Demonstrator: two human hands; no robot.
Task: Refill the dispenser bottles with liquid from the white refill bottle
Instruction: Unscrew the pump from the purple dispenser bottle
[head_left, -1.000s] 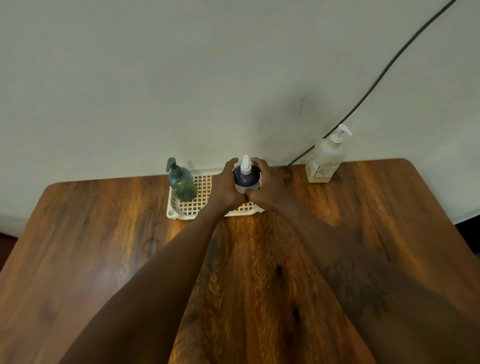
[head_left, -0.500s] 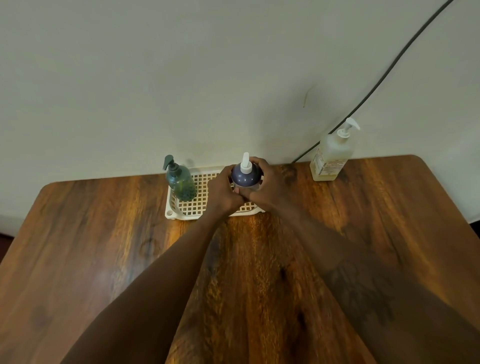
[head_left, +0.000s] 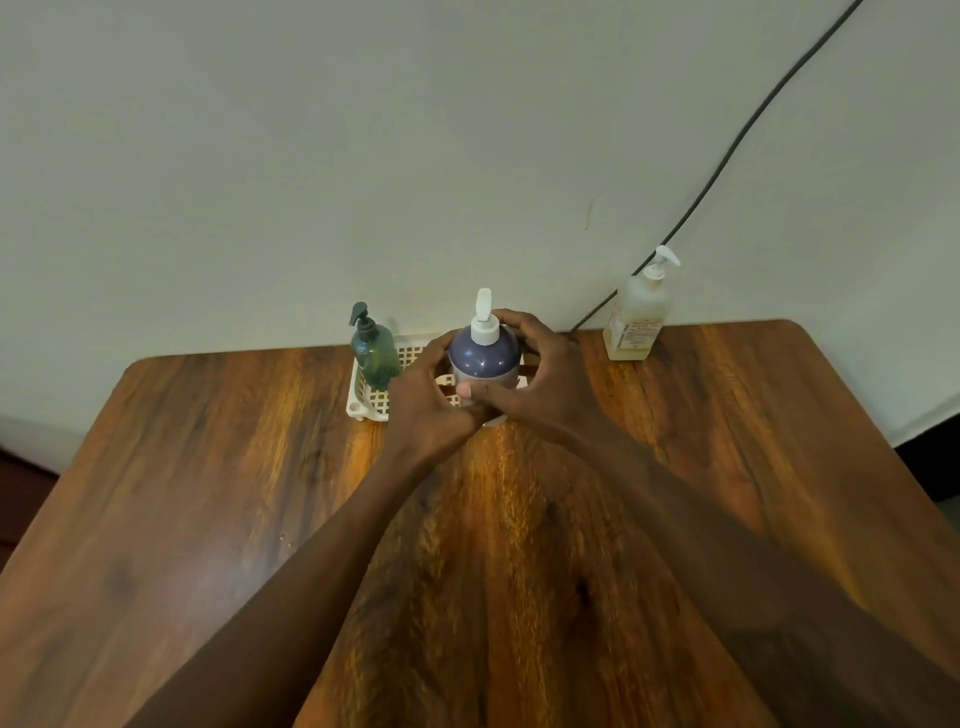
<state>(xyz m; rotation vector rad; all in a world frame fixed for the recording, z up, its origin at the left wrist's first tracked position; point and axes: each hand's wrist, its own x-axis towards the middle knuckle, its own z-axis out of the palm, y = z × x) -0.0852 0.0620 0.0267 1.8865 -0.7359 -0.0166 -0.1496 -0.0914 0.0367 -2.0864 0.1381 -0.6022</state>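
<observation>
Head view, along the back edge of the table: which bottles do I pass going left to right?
green pump bottle → purple pump bottle, gripped by the left hand and the right hand → white refill bottle. The white tray overlaps the first two, so it is left out.

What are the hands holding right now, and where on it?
The left hand and right hand both grip the purple dispenser bottle round its body.

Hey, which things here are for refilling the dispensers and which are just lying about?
For the job: purple dispenser bottle, held by left hand and right hand; green dispenser bottle; white refill bottle.
Just lying about: white lattice tray; black cable.
</observation>
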